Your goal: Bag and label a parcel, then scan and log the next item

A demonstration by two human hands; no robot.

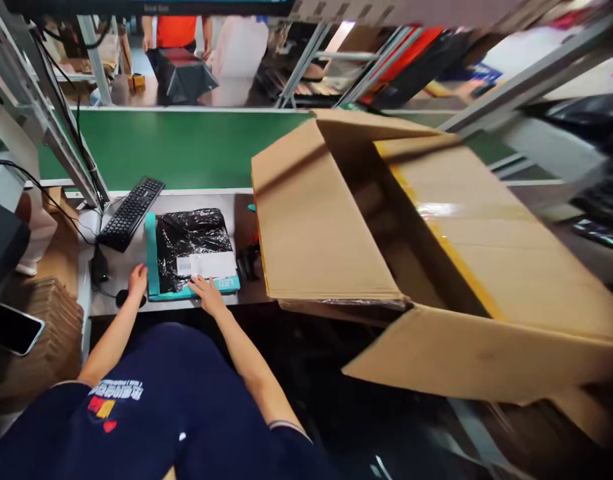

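A black plastic-wrapped package (191, 248) with a white barcode label (206, 265) lies on a flat teal sleeve or mat (192, 291) printed with "LED". My right hand (207, 295) rests flat on the sleeve's front edge, its fingers reaching toward the label. My left hand (137, 281) lies on the grey desk (106, 283), touching or almost touching the sleeve's left strip. A black computer mouse (122, 298) sits just below that hand, partly hidden. Neither hand visibly grips anything.
A black keyboard (130, 213) lies left of the package, and a large open cardboard box (386, 233) looms right. A green conveyor belt (171, 148) runs behind the desk. Beyond it, a co-worker's orange shirt (176, 30) shows above a black bag (180, 75).
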